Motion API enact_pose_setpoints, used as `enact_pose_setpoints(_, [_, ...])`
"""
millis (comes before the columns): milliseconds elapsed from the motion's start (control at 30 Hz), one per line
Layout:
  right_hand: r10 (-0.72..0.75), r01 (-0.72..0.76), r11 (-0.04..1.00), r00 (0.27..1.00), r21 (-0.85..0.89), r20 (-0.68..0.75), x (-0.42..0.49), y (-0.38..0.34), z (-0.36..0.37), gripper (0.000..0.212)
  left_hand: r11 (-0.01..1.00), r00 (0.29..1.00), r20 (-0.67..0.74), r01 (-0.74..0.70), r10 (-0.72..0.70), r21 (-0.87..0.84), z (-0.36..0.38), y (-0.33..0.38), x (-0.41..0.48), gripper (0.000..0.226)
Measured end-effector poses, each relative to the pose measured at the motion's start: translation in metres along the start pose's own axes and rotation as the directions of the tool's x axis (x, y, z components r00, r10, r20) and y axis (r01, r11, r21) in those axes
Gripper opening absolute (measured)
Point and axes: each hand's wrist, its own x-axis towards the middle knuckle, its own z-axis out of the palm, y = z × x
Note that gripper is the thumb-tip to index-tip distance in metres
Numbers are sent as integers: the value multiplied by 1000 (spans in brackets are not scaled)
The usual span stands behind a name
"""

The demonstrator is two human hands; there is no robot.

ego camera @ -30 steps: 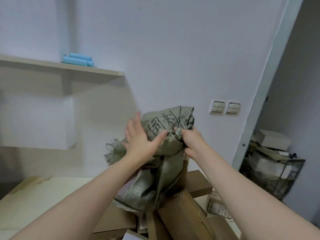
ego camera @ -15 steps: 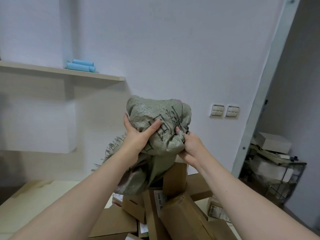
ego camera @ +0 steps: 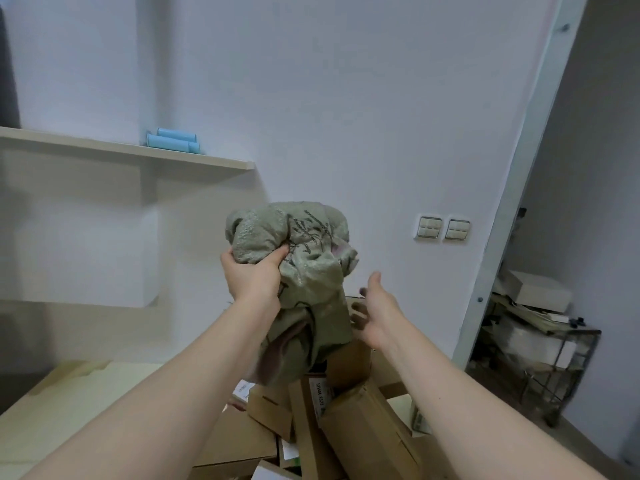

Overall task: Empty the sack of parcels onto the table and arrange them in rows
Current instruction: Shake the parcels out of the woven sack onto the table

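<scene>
A grey-green woven sack (ego camera: 304, 271) with dark printed characters is bunched into a ball and held up in front of the wall. My left hand (ego camera: 252, 271) grips its left side from below. My right hand (ego camera: 375, 308) is just off the sack's right side, fingers spread, holding nothing. Under the sack lies a heap of brown cardboard parcels (ego camera: 363, 424), some with white labels, piled at odd angles on the pale table (ego camera: 69, 407). The sack's lower end hangs down onto the heap.
A wall shelf (ego camera: 131, 152) at the left carries blue rolls (ego camera: 173, 142). Two light switches (ego camera: 443, 228) sit on the wall. At the right, past a doorframe (ego camera: 512, 202), stands a metal rack (ego camera: 540, 344) with boxes. The table's left part is bare.
The sack has been gathered tighter into a ball. My right hand has let go of it and dropped away to the right; my left hand keeps its grip.
</scene>
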Motion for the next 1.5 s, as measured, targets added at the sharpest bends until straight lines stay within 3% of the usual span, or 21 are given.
enact_pose_setpoints(67, [17,-25,992,997,-127,-69,-5,12,-4,34,999,999,-34,18,-20,-43,-5,7,-2,67])
enact_pose_setpoints(100, [47,-67,974,994,-215,-95,-8,18,-3,34,998,999,-41,26,-28,-62,-8,11,-3,68])
enact_pose_setpoints(200, [235,-251,924,968,-287,-91,-19,32,2,68,988,995,-56,73,-81,-139,-17,23,-7,69])
enact_pose_setpoints(300, [316,-297,943,942,-150,116,-30,46,9,105,964,987,-59,132,-150,-233,-27,35,-12,73])
enact_pose_setpoints(400, [316,-264,946,881,-189,352,-39,64,14,102,942,978,-78,165,-195,-291,-38,43,-13,78])
enact_pose_setpoints(467, [243,-88,912,903,-402,354,-45,75,22,84,929,968,-99,191,-233,-318,-45,43,-15,78])
enact_pose_setpoints(533, [155,45,773,954,-633,258,-46,89,34,57,920,958,-108,217,-264,-327,-50,39,-18,77])
enact_pose_setpoints(600, [52,29,737,994,-676,100,-43,98,41,36,928,961,-83,229,-264,-295,-55,32,-20,77])
enact_pose_setpoints(667, [-41,-5,730,998,-684,-51,-42,94,40,32,954,973,-60,204,-222,-221,-62,26,-17,75])
enact_pose_setpoints(733, [-155,20,674,981,-739,-116,-38,80,36,35,973,980,-66,179,-190,-147,-72,23,-9,75])
enact_pose_setpoints(867, [-390,215,590,920,-778,-41,-32,50,41,29,970,967,-101,223,-233,-97,-82,19,7,77])
enact_pose_setpoints(933, [-427,267,573,904,-775,-4,-31,38,46,27,969,969,-78,228,-236,-99,-80,18,10,77])
enact_pose_setpoints(1000, [-333,232,614,943,-755,18,-31,31,46,30,976,978,-46,199,-203,-84,-76,18,15,75])
enact_pose_setpoints(1033, [-242,181,687,970,-704,13,-27,31,45,34,980,983,-31,179,-182,-84,-75,17,19,75])
enact_pose_setpoints(1100, [-1,-12,862,1000,-507,-26,-24,33,45,48,985,988,-11,152,-153,-83,-73,13,23,76])
enact_pose_setpoints(1200, [256,-247,959,965,-139,53,-13,40,49,50,992,993,-7,114,-115,-55,-75,0,22,77])
enact_pose_setpoints(1300, [211,-251,935,962,253,173,-8,44,57,43,995,999,-22,38,-37,91,-81,-15,17,72])
enact_pose_setpoints(1400, [96,-160,960,959,230,267,-18,41,54,44,939,996,39,-83,74,334,-91,-26,12,68])
enact_pose_setpoints(1500, [74,-108,993,894,52,441,-23,42,50,51,815,979,131,-202,155,543,-102,-32,3,72])
